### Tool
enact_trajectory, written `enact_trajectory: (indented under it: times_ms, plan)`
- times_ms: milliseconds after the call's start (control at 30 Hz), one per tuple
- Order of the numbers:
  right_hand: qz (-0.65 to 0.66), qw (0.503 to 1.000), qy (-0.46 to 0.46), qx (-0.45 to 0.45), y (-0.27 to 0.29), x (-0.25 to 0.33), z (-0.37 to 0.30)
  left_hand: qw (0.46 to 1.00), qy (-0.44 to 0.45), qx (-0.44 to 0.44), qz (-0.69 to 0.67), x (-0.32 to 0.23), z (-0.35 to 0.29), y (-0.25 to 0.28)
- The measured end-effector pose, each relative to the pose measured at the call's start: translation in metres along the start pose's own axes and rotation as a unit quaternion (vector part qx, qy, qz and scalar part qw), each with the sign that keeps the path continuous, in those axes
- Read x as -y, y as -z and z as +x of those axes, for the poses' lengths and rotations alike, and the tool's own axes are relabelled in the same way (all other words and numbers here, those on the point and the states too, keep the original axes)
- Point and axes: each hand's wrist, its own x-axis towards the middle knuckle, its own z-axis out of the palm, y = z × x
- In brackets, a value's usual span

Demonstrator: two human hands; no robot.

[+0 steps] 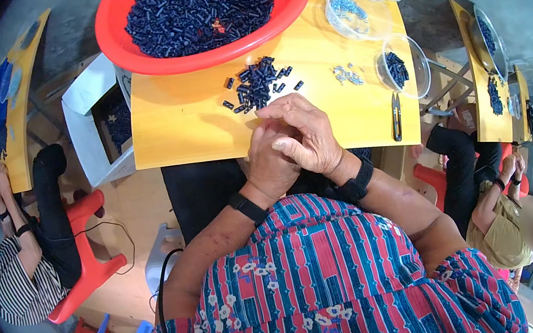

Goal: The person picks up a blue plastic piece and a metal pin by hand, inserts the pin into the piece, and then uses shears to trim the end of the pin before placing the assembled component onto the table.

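Observation:
My left hand (271, 167) and my right hand (312, 134) meet at the near edge of the yellow table. The right hand curls over the left, with its fingers bent and close together. Both look closed, and whatever may be between them is hidden. Just beyond my fingertips lies a loose pile of small dark plastic pieces (258, 84), some scattered around it. Right of the pile sits a little heap of small shiny metal parts (348, 74). A pair of black-handled thread snips (396, 117) rests by the table's right edge.
A big red basin (210, 57) full of dark pieces stands at the back. Clear tubs (421, 66) line the right side, and a white box (79, 118) is left of the table. Other people work at tables on both sides, one in a striped shirt (20, 283).

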Motion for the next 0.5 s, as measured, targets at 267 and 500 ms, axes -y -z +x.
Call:
enact_trajectory:
  times_ms: [267,500]
  plan:
    - [-0.021,1.000,0.019,0.008,-0.004,-0.001,-0.001,0.999,-0.023,-0.003,0.034,0.010,-0.004,-0.004]
    - [0.075,0.996,-0.046,-0.011,0.000,-0.018,0.010,1.000,-0.010,-0.007,-0.021,0.016,0.010,-0.002]
